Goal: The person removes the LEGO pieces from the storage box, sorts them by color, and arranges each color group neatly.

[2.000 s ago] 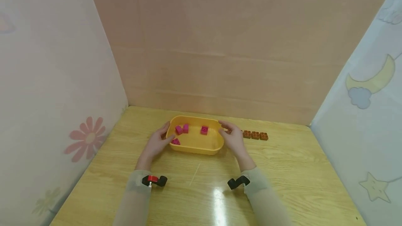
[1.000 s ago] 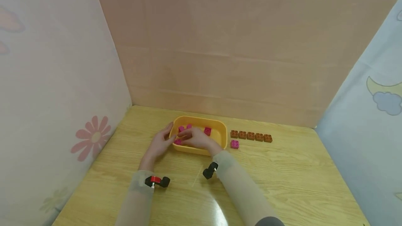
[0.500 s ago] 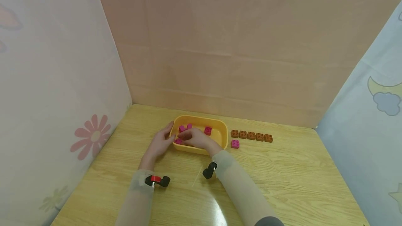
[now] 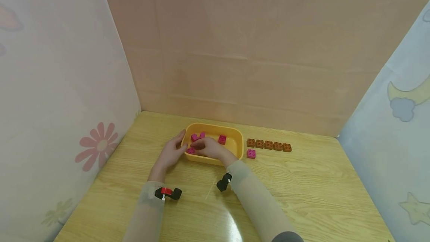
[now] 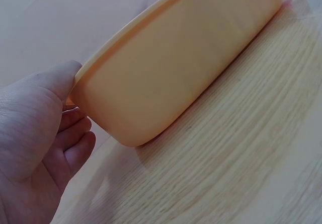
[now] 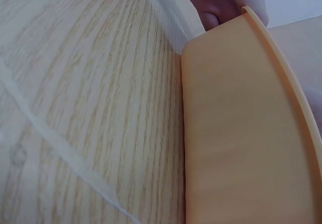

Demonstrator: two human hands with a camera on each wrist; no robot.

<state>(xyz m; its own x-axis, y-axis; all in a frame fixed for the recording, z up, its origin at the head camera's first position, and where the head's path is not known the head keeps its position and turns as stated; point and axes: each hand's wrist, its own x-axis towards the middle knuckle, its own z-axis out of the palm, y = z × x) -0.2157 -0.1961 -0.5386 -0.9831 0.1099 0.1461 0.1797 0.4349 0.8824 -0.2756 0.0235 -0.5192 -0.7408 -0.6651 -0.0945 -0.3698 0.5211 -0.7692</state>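
A yellow plastic tray (image 4: 235, 152) lies on the table with several pink toy bricks in it. My left hand (image 4: 170, 155) grips its left end; in the left wrist view the thumb lies over the rim of the tray (image 5: 151, 78), the other fingers below it. Inside the tray, the right hand (image 4: 211, 148) pinches a pink brick (image 4: 190, 150) at the near left corner. Two pink bricks (image 4: 194, 137) sit behind those fingertips, and one pink brick (image 4: 222, 139) lies farther right. The right wrist view shows the tray's outer side (image 6: 246, 128), not the right hand's fingers.
To the right of the tray runs a row of several brown bricks (image 4: 268, 145). A single pink brick (image 4: 251, 154) stands in front of the row's left end. The wooden table (image 4: 302, 189) meets a plain back wall and patterned side walls.
The right hand has left the tray's right end and reached across to the near left pink brick, uncovering the brown row's left end and the pink brick outside. The left hand keeps its grip.
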